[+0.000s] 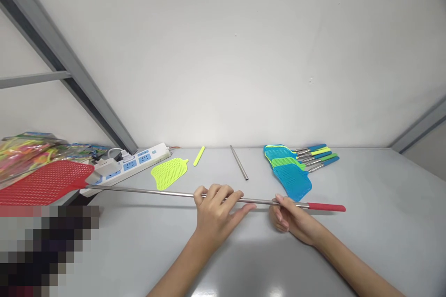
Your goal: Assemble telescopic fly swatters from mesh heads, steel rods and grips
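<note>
A red fly swatter (327, 207) with its metal rod drawn out long lies across my view, its mesh head at the far left and its red grip at the right. My left hand (218, 209) curls its fingers over the middle of the rod, thumb stretched out below it. Close to the red grip, my right hand (294, 220) pinches the rod between thumb and fingers. Behind the rod lie a yellow-green swatter head (170, 173), a separate yellow handle (199, 156) and a bare metal rod (239, 163).
Several blue and green fly swatters (292, 181) lie stacked at the back right. A white power strip (132, 167) with plugs stands at the left, near plastic-bagged colourful items (31, 153). A wall and grey metal frame (69, 69) bound the table (376, 195).
</note>
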{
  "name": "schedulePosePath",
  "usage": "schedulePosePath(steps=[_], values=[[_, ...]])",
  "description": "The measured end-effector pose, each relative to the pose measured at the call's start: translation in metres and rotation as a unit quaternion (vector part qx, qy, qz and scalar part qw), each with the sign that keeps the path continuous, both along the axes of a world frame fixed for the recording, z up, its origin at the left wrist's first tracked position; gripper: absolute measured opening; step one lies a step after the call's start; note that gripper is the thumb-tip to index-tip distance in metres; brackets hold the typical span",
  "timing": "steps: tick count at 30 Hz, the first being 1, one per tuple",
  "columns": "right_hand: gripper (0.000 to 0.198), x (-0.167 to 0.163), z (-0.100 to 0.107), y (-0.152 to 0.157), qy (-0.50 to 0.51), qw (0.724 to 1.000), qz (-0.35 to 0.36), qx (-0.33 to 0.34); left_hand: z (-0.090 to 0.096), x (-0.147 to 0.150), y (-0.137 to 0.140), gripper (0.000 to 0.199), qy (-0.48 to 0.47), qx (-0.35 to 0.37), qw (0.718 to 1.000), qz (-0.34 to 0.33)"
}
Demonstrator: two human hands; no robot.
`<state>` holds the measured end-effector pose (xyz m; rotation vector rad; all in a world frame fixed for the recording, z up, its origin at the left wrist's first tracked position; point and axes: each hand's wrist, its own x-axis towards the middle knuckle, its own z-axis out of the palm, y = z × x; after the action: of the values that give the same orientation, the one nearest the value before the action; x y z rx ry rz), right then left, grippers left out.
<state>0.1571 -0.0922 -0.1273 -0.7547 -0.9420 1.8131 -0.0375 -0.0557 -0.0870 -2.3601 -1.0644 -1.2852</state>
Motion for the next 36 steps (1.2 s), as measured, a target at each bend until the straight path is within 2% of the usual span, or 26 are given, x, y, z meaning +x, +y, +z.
schedulePosePath(steps=[3, 6, 11, 21, 28, 36], values=[[0.036, -0.007, -0.001, -0.002, -0.019, 0.999, 0.042, 0.025, -0.001, 0.003, -0.005, 0.025, 0.026, -0.02, 0.999, -0.018], [0.036, -0.014, -0.001, -0.003, -0.024, 0.998, 0.057, 0.035, -0.003, 0.005, -0.009, 0.022, 0.061, -0.028, 0.997, -0.026], [0.042, -0.02, -0.002, -0.004, -0.036, 0.998, 0.036, 0.021, -0.004, 0.007, -0.01, 0.018, 0.057, -0.005, 0.998, -0.009], [0.048, -0.022, 0.003, -0.003, -0.045, 0.998, 0.017, -0.029, -0.009, 0.005, -0.01, 0.025, 0.045, -0.037, 0.998, 0.019], [0.047, -0.025, 0.005, -0.003, -0.041, 0.999, 0.003, -0.029, -0.011, 0.002, -0.005, 0.027, 0.063, -0.024, 0.998, 0.01], [0.044, -0.022, 0.008, -0.005, -0.058, 0.997, -0.008, -0.06, -0.013, 0.002, -0.003, 0.027, 0.074, -0.03, 0.997, 0.013]])
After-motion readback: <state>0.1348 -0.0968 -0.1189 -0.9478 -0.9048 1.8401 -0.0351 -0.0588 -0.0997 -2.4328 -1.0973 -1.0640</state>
